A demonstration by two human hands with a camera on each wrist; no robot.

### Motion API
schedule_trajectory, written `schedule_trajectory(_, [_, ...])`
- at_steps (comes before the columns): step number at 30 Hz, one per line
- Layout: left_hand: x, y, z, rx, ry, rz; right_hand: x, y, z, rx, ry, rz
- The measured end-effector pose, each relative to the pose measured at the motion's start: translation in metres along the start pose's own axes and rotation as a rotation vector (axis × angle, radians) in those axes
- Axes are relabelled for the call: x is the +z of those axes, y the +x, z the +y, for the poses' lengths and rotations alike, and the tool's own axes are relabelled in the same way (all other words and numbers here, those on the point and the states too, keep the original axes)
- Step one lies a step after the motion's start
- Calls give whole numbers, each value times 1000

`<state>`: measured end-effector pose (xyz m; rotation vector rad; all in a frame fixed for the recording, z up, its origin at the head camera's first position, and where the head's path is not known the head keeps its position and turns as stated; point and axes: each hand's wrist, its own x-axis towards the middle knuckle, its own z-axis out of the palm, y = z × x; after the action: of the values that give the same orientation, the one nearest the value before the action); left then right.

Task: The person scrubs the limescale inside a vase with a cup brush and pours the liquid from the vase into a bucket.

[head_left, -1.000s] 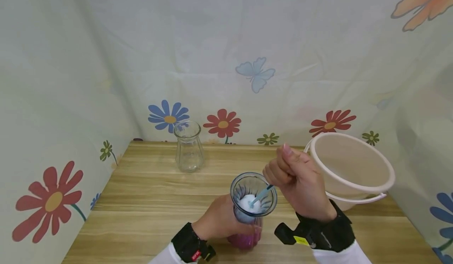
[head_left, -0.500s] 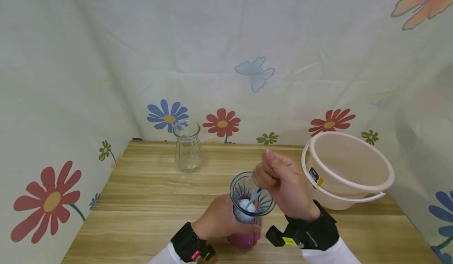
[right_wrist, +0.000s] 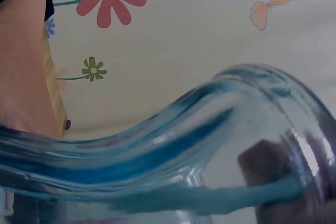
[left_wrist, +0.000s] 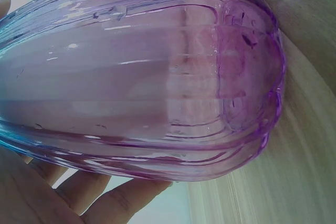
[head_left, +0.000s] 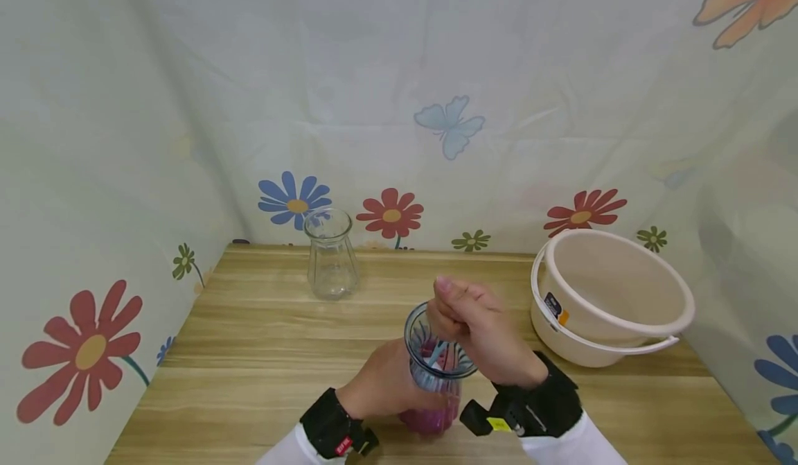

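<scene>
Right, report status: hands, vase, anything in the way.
Left hand grips tinted vase; right hand holds blue handle reaching inside. Vase roughly upright, mouth up. No obstruction seen; clear jar and bucket stand apart from it.

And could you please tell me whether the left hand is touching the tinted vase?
Touching: the head view shows the left hand curled round the tinted vase.

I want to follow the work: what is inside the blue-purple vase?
Inside the vase are a pale blue rod and a whitish mass; the right hand hides the rod's upper end.
</scene>
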<state>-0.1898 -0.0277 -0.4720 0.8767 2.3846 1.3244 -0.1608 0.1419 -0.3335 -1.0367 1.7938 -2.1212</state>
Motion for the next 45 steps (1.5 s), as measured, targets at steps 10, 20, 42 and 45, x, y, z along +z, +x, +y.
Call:
schedule_trajectory(10, [2,0,-2,52,16,8,5,4,-2,87,-69,-94])
schedule_trajectory(20, [2,-1,-1,46,-10,-21,5,2,2,11,-12,-24])
schedule_trajectory(42, [1,-1,1,-79,-108,-20,2,3,-25,-98,-30,52])
schedule_trajectory(45, [0,-1,1,-71,-104,-20,2,4,-23,-90,-22,49])
